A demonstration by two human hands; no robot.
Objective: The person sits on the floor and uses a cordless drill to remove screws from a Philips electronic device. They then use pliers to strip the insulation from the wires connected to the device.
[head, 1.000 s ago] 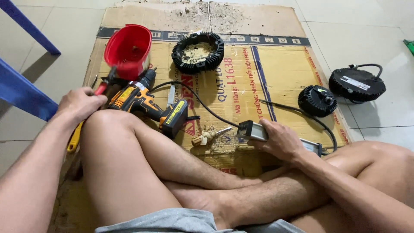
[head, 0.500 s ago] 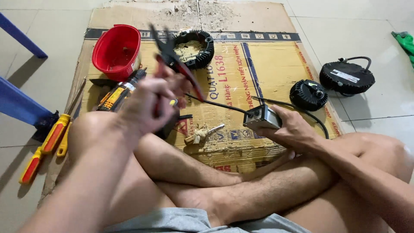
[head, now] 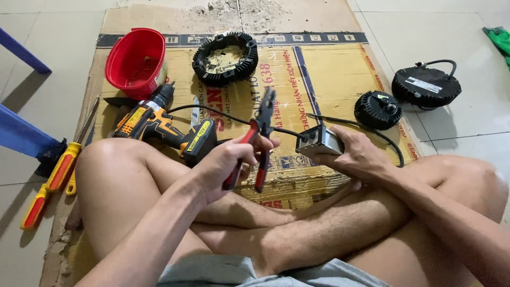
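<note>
Left hand (head: pixel 226 162), centre of frame: grip closed around the red handles of the pliers (head: pixel 258 139), jaws pointing up and slightly right, handles spread a little. Half a second ago the hand was higher and blurred mid-swing; now it's lower, sharp, above the crossed legs.

Right hand (head: pixel 357 157), right of centre: grip closed on a small grey metal box (head: pixel 317 141), held at its right end, same hold as before. It sits a bit lower in frame now. Black cable (head: pixel 228 118) runs from the box's left end toward the upper left, passing behind the pliers; second black lead runs off to the right.

Outward, all on flattened cardboard (head: pixel 329 74) on the floor:
- yellow-black cordless drill (head: pixel 159 127), just left of the left hand
- red plastic bowl (head: pixel 135 59), upper left
- black ribbed ring housing (head: pixel 225 58), top centre
- two black round units, right: the smaller (head: pixel 377 109) on the cardboard edge, the larger (head: pixel 426 85) on the tiles
- red-yellow screwdrivers (head: pixel 53 180), left edge, beside a blue chair leg (head: pixel 21 133).
</note>
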